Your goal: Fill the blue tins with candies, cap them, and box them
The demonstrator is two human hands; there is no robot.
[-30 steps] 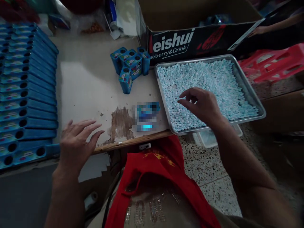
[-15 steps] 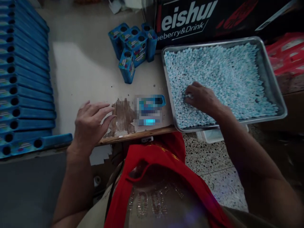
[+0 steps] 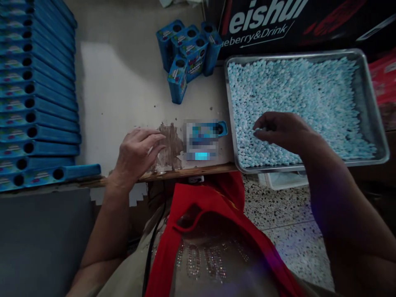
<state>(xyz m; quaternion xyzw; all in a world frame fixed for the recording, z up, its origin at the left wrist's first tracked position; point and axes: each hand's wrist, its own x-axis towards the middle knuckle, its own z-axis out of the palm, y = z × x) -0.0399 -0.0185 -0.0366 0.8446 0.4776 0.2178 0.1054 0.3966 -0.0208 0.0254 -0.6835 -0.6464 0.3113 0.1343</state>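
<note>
My right hand (image 3: 283, 133) hovers low over the left part of a metal tray (image 3: 383, 140) full of small pale-blue and white candies (image 3: 297, 90). Its thumb and fingers are pinched together, and a pale candy shows at the tips; whether more are held is hidden. My left hand (image 3: 140, 148) is over the table's front edge, fingers loosely stretched and nothing in them. Between the hands, a blue candy box (image 3: 221, 128) lies on a small scale (image 3: 188, 154) with a lit display; both are partly pixelated.
Several blue boxes (image 3: 177, 82) stand upright at the back of the table (image 3: 108, 82). Long rows of similar blue boxes (image 3: 52, 107) fill the left side. A black printed carton (image 3: 297, 29) is behind the tray, and red packaging (image 3: 385, 82) lies to its right.
The view has shifted, so everything appears farther right. My right hand has come up slightly from among the candies, fingers pinched. My left hand stays open near the scale.
</note>
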